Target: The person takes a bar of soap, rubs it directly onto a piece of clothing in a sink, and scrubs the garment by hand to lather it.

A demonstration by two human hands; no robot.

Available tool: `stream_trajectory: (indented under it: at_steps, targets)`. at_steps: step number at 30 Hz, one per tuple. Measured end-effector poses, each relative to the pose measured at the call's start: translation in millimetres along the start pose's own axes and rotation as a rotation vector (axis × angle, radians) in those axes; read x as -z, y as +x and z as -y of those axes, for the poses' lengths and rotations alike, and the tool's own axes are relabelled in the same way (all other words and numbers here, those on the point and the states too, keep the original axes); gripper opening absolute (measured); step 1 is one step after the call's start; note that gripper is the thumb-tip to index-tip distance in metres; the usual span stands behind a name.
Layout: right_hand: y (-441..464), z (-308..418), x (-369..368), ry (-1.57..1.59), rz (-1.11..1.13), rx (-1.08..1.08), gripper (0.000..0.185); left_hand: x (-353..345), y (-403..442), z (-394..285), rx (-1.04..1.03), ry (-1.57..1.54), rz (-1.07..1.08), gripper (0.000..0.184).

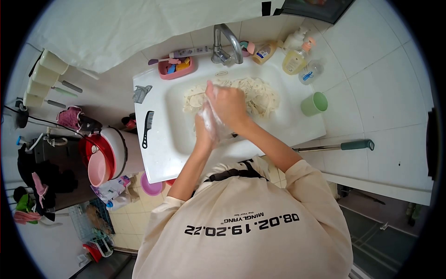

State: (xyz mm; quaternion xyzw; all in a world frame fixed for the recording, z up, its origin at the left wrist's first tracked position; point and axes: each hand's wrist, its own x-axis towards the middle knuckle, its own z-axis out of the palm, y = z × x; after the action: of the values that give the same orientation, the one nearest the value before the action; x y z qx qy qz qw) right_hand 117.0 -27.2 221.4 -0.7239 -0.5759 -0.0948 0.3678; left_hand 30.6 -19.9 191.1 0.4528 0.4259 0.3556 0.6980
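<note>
Over the white sink (174, 135), my two hands are pressed together with a white, sudsy cloth (212, 124) bunched between them. My right hand (231, 108) is closed over the cloth from the right, knuckles up. From below and to the left, my left hand (203, 130) grips the same cloth, its fingers partly covered by foam and by the other hand. Behind them, a cream patterned fabric (258, 95) lies wet and crumpled in the basin. Whether the held cloth is part of that fabric, I cannot tell.
A chrome faucet (225, 44) rises behind the basin. Around the rim are a pink tray (176, 69), a black comb (147, 129), a yellow pump bottle (295, 60), a clear bottle (311, 72) and a green cup (314, 104). Pink basins (100, 168) stand left.
</note>
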Motion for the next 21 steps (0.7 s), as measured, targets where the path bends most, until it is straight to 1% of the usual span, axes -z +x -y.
stream_trajectory:
  at_steps: [1,2,3,4,5,6,7,8,9,10,11,12,13,14,16,17,18,19,20,21]
  targets:
    - [-7,8,2,0.000,0.000,0.003,0.031,-9,-2,-21,0.094,-0.195,-0.024,0.044]
    - [-19,21,5,0.037,-0.035,0.114,0.031,-4,1,-18,0.087,-0.197,-0.023,0.044]
    - [-26,29,7,0.074,-0.069,0.220,0.031,5,5,-9,0.083,-0.278,-0.011,0.041]
    - [-19,21,5,0.072,-0.072,0.216,0.031,10,6,-3,0.084,-0.356,0.004,0.039]
    - [-7,6,2,-0.055,0.029,0.159,0.032,5,4,-6,0.086,-0.355,0.011,0.039]
    - [-2,-2,1,-0.179,0.136,0.100,0.033,0,-1,-9,-0.028,-0.197,0.004,0.038]
    - [-7,2,4,-0.181,0.138,0.100,0.033,-4,-4,-11,-0.142,-0.039,-0.007,0.038]
    - [-13,10,9,-0.169,0.112,0.149,0.032,-1,0,-12,-0.144,-0.043,-0.009,0.038]
    - [-15,15,12,-0.154,0.084,0.198,0.032,6,6,-16,-0.098,-0.121,0.027,0.039]
    - [-14,14,10,-0.152,0.084,0.200,0.032,11,10,-17,-0.050,-0.197,0.063,0.040]
    - [-15,12,7,-0.161,0.102,0.194,0.029,12,9,-15,-0.140,0.023,0.033,0.042]
    - [-13,8,5,-0.175,0.117,0.187,0.026,7,9,-13,-0.141,0.025,0.037,0.042]
    - [-3,-1,7,-0.114,0.133,0.161,0.022,-3,4,-13,-0.175,0.050,-0.014,0.042]
    - [-6,2,8,-0.116,0.136,0.159,0.022,-8,1,-12,-0.208,0.075,-0.065,0.042]
    - [-14,19,13,-0.235,0.115,0.154,0.020,-2,7,-15,-0.213,0.062,-0.035,0.042]
    - [-23,25,15,-0.052,0.062,0.207,0.020,5,11,-13,-0.159,-0.030,-0.006,0.043]
    - [-21,21,12,-0.049,0.064,0.202,0.020,10,11,-11,-0.097,-0.118,0.023,0.043]
    - [-14,12,6,-0.116,0.113,0.153,0.020,-3,2,-22,-0.073,-0.100,-0.055,0.043]
    - [-5,1,0,-0.186,0.162,0.106,0.020,-4,0,-26,-0.072,-0.099,-0.051,0.043]
    - [3,-9,-4,-0.198,0.172,0.021,0.022,-5,-2,-29,-0.053,0.050,-0.041,0.043]
